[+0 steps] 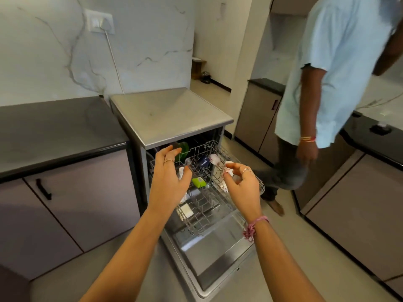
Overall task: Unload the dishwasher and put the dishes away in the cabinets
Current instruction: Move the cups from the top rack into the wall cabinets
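Observation:
The dishwasher point(170, 118) stands open with its door point(218, 258) folded down and the wire rack point(207, 216) pulled out. In the rack lie a green plate point(184, 147), a dark blue cup point(204, 160), white floral cups point(214, 159), a lime-green item point(198, 182) and a white square piece point(186, 209). My left hand point(169, 182) hovers over the rack's left side with loosely spread fingers, holding nothing. My right hand point(242, 184) hovers over the right side, fingers relaxed, just in front of a white floral cup point(227, 170); whether it touches the cup is unclear.
A black countertop point(54, 131) over purple cabinets point(72, 210) runs along the left. Another person in a light blue shirt point(331, 83) stands at the right, close to the rack's corner. More cabinets point(357, 205) line the right wall. Grey floor point(305, 269) lies between.

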{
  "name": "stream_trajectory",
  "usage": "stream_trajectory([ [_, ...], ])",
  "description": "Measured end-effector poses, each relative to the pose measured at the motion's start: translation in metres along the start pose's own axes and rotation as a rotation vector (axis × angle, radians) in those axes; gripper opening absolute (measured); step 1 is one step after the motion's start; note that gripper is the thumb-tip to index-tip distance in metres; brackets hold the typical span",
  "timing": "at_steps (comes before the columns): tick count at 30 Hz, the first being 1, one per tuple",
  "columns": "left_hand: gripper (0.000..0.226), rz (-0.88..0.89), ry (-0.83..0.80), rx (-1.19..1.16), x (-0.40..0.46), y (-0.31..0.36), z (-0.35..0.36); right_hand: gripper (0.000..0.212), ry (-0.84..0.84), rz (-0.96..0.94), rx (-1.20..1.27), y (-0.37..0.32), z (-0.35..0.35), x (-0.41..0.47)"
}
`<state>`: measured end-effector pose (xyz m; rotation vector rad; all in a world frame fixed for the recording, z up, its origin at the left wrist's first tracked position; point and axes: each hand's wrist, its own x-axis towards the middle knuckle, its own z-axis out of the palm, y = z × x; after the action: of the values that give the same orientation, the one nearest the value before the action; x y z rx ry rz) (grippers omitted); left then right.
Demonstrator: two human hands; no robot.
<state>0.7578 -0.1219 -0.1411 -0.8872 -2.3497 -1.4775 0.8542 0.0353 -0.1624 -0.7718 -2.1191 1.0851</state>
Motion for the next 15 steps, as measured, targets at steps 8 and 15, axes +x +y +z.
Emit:
stream_trajectory([
  [8, 0.046, -0.153, 0.016, -0.057, 0.049, -0.048, 0.057, 0.019, -0.043, 0.074, -0.086, 0.046, 0.005, 0.065],
  [15, 0.045, -0.257, -0.017, -0.059, 0.093, -0.081, 0.081, 0.022, -0.006, 0.184, -0.068, 0.075, 0.018, 0.119],
])
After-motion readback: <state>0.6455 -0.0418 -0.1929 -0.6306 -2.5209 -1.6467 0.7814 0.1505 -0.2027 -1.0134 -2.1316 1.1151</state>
